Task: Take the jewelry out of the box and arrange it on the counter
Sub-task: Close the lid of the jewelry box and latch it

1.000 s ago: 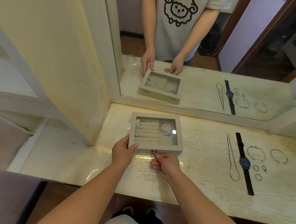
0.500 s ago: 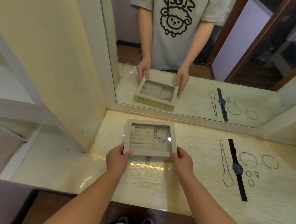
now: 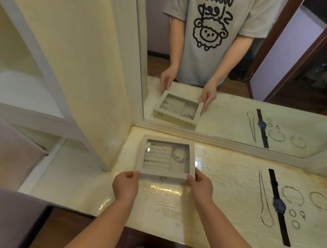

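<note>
Left hand (image 3: pixel 125 185) and right hand (image 3: pixel 200 186), apart, each grip a near corner of the jewelry box (image 3: pixel 164 176). Box at counter (image 3: pixel 222 183) left end, long axis left-right, clasp (image 3: pixel 163 178) facing the person, lid (image 3: pixel 144 155) closed. Small pieces (image 3: pixel 157 149) inside indistinct.

One head-worn wide-angle camera looks forward and down over the near edge of the surface (image 3: pixel 221 193). It sits close, facing the mirror (image 3: pixel 274 82) along the far edge.

Beige jewelry box (image 3: pixel 163 178), clear lid closed, near the table's (image 3: pixel 222 183) back left corner, silver bangles (image 3: pixel 179 153) inside, necklace (image 3: pixel 264 201), black watch (image 3: pixel 279 205), two bracelets (image 3: pixel 292 195), small rings (image 3: pixel 292 212) laid near right edge
</note>
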A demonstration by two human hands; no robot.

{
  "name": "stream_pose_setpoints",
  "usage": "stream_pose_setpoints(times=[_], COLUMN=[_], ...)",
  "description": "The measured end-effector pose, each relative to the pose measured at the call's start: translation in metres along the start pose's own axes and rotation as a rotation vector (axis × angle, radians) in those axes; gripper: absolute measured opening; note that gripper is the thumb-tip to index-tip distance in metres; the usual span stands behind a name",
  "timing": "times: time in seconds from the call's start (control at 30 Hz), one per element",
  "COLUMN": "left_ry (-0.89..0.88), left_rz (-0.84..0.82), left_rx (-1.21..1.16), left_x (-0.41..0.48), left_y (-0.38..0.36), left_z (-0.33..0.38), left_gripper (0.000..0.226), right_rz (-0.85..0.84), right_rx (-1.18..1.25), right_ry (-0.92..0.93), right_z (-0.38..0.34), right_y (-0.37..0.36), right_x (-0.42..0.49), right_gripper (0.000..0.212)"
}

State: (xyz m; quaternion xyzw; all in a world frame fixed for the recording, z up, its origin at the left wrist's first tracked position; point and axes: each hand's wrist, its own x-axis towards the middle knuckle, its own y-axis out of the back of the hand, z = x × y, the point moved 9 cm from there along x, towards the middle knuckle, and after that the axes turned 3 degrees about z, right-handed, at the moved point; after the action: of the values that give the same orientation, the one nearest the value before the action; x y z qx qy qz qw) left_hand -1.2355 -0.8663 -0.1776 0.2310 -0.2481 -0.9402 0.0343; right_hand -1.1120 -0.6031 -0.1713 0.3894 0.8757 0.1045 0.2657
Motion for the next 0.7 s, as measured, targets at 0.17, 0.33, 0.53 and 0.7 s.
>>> stream_pose_setpoints(times=[0.17,0.33,0.53,0.7], left_ry=[0.086,0.082,0.05,0.01], left_rz=[-0.06,-0.285,-0.367,-0.4], left_rx=[-0.22,-0.394,-0.475,-0.461], left_x=[0.001,0.001,0.015,0.029], left_y=[0.002,-0.015,-0.019,-0.021], left_z=[-0.003,0.011,0.019,0.024], left_gripper=[0.02,0.025,0.049,0.044], right_rz=[-0.026,-0.075,-0.125,-0.158], right_rx=[0.001,0.016,0.049,0.068], right_ry=[0.017,0.023,0.013,0.018], right_z=[-0.011,-0.025,-0.039,-0.046], right_y=[-0.023,-0.042,-0.062,-0.076], right_x=[0.002,0.006,0.011,0.013], right_gripper=[0.036,0.038,0.036,0.039])
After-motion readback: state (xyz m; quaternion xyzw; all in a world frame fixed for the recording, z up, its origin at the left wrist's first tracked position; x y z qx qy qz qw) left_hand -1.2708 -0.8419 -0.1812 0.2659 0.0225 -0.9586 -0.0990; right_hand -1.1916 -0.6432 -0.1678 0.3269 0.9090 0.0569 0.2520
